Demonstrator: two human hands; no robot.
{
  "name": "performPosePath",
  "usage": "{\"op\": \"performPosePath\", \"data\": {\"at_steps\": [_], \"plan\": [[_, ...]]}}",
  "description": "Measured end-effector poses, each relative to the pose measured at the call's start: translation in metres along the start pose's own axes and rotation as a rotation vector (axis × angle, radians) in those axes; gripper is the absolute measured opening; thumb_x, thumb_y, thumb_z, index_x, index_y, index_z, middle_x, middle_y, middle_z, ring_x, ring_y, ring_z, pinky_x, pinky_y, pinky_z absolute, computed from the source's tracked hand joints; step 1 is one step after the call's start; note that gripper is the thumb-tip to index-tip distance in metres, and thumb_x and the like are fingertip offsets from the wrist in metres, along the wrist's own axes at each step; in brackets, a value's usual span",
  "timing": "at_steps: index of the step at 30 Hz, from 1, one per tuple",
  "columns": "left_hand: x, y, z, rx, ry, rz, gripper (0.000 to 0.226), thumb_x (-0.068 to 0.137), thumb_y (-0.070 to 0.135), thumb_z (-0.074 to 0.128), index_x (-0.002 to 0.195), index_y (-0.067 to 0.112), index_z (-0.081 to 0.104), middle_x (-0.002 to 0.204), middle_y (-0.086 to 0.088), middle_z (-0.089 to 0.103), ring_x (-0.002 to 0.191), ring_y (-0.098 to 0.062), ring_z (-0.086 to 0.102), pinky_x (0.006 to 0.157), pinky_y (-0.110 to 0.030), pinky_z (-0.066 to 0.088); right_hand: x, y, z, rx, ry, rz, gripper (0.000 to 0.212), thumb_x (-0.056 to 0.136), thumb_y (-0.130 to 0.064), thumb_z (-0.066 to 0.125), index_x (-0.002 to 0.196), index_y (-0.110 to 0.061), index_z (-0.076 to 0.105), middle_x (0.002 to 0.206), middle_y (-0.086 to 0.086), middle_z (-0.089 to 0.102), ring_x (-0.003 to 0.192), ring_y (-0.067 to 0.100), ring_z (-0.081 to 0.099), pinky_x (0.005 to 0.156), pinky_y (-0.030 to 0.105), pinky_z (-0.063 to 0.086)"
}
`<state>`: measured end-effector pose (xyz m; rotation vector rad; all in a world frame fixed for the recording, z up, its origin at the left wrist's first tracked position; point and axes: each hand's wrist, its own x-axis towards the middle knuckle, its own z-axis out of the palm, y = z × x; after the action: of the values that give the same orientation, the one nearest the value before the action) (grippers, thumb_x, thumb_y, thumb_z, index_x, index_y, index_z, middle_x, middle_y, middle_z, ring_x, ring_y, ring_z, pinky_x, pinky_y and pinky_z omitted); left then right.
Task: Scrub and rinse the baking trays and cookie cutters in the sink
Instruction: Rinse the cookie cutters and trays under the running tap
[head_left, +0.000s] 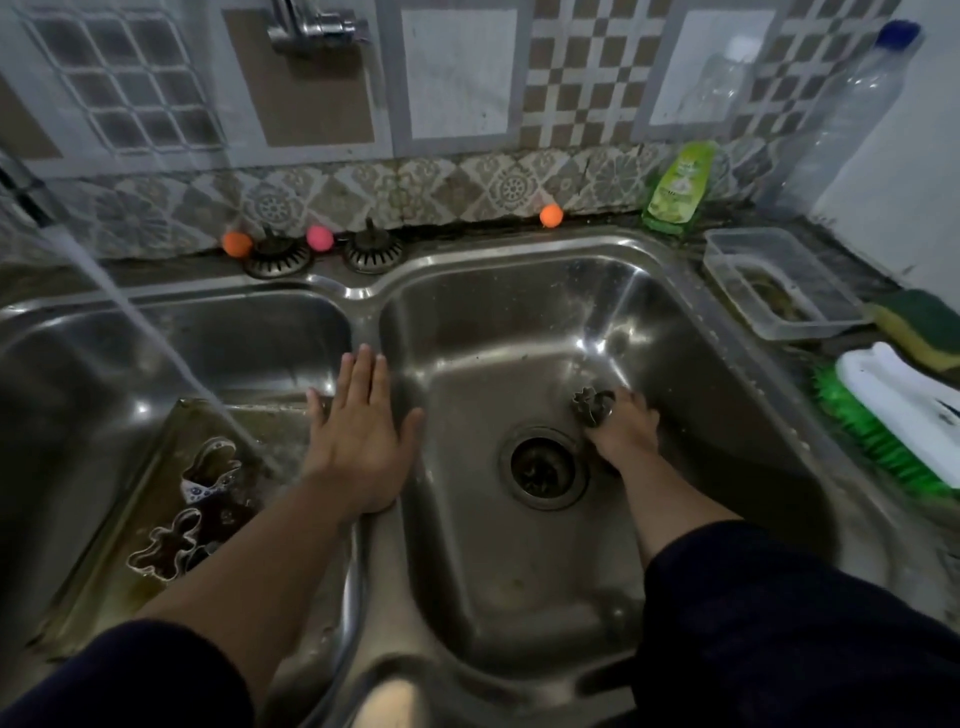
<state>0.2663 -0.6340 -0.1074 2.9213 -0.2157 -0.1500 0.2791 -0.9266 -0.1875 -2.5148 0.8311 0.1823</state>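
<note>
Steel cutter (592, 406) pinched in your right hand (621, 431) at three o'clock, likely set aside rinsed; left hand (358, 441) flat, bracing on the sink divider (387, 525).

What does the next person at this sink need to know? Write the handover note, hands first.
Left hand: open, fingers straight, over the divider between the basins, holding nothing.
Right hand: down in the right basin, pinching a small cookie cutter near the drain.
Baking tray: in the left basin under the running water stream, looks dirty; two cookie cutters lie on it, a gingerbread man and another shape.
Scrub brush, sponge and dish soap on the right counter.
Left to do, apparently: the tray and both cutters on it.
</note>
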Motion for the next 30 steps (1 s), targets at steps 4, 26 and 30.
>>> {"op": "performPosePath", "data": {"at_steps": [4,26,30], "plan": [[0.001,0.0,-0.002,-0.016,0.007,0.015,0.072,0.099,0.051,0.022,0.153,0.013,-0.007,0.16,-0.001,-0.019,0.146,-0.015,-0.021,0.119,-0.045,-0.009,-0.012,-0.008,-0.01,-0.046,-0.022,-0.017,0.088,0.08,-0.031,0.074,0.15,-0.02,0.021,0.156,0.008,0.021,0.139,0.033,0.021,0.107,0.05,0.035],[-0.049,-0.192,-0.015,-0.17,-0.181,-0.181,0.059,0.095,0.031,0.049,0.149,0.025,0.029,0.155,-0.002,0.026,0.142,-0.028,0.021,0.112,-0.048,0.029,-0.224,-0.244,0.09,-0.145,-0.282,-0.816,0.04,0.095,-0.018,0.052,0.134,-0.023,0.053,0.144,0.002,0.044,0.135,0.023,0.035,0.111,0.035,0.03],[-0.044,-0.22,-0.006,-0.342,-0.242,-0.21,0.055,0.095,0.026,0.049,0.147,0.022,0.033,0.143,-0.01,0.046,0.13,-0.03,0.043,0.107,-0.042,0.04,-0.227,-0.261,0.134,-0.111,-0.458,-0.678,0.061,0.094,-0.006,0.044,0.148,-0.034,0.031,0.158,0.002,0.019,0.145,0.026,0.015,0.118,0.044,0.022]]}}
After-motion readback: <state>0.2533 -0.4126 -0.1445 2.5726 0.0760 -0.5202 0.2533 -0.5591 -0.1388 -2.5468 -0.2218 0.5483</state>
